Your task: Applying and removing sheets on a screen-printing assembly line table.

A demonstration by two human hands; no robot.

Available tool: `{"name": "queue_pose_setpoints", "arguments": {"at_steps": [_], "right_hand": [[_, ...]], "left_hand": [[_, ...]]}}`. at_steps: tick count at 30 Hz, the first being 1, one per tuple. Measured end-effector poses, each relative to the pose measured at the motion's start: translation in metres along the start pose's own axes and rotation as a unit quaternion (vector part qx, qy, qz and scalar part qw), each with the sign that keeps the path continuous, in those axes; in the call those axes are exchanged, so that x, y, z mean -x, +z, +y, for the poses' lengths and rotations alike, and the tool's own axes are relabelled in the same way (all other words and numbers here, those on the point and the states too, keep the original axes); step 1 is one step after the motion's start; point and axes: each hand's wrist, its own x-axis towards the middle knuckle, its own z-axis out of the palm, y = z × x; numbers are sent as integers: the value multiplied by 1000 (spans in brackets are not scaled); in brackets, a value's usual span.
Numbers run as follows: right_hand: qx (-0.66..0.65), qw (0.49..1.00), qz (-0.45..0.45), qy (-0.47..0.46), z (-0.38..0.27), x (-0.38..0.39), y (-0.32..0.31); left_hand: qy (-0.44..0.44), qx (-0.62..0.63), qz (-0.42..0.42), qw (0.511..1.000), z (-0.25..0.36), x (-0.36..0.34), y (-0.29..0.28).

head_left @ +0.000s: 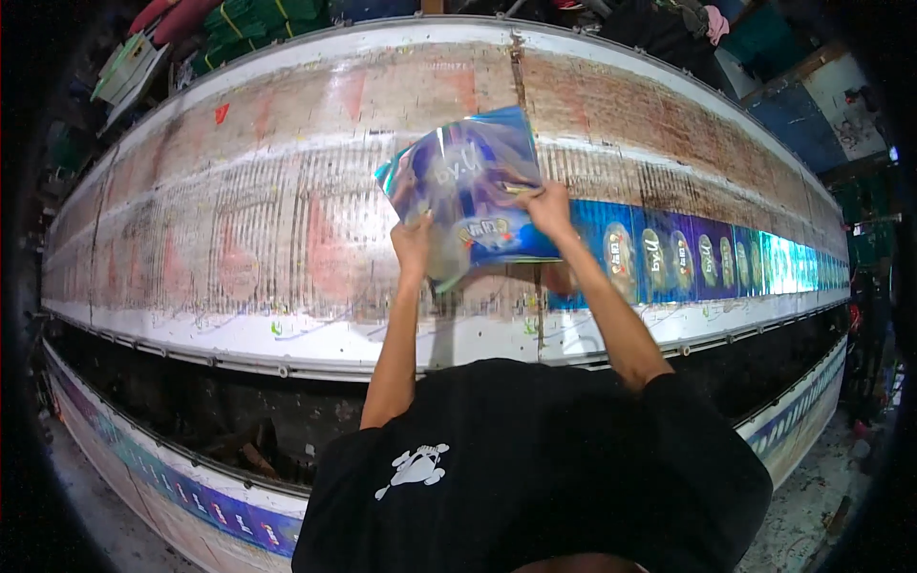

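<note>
Both my hands grip a bundle of glossy printed plastic sheets (463, 191) in blue, purple and silver, held tilted above the long table (468, 339). My left hand (413, 246) is closed on its near left edge. On the right side, my right hand (549, 212) pinches the other edge, fingers wrapped over it. The sheets bow slightly and their corners fan apart, so several layers show. Starting beside my right forearm, a row of similar printed sheets (673, 256) lies flat along the table toward the right.
The tabletop is stained, with faded red patches and a raised white rim. A small red scrap (222, 115) lies at the far left. Behind the table are green bundles (250, 24). Nearer me, past a dark gap, runs another table with printed sheets (205, 501).
</note>
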Motion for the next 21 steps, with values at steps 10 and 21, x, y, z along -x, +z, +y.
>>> {"name": "queue_pose_setpoints", "arguments": {"at_steps": [10, 21], "right_hand": [[-264, 931, 252, 13, 20, 22, 72], [-301, 932, 142, 142, 4, 30, 67]], "left_hand": [[96, 68, 5, 993, -11, -28, 26], [136, 55, 13, 989, -24, -42, 10]]}}
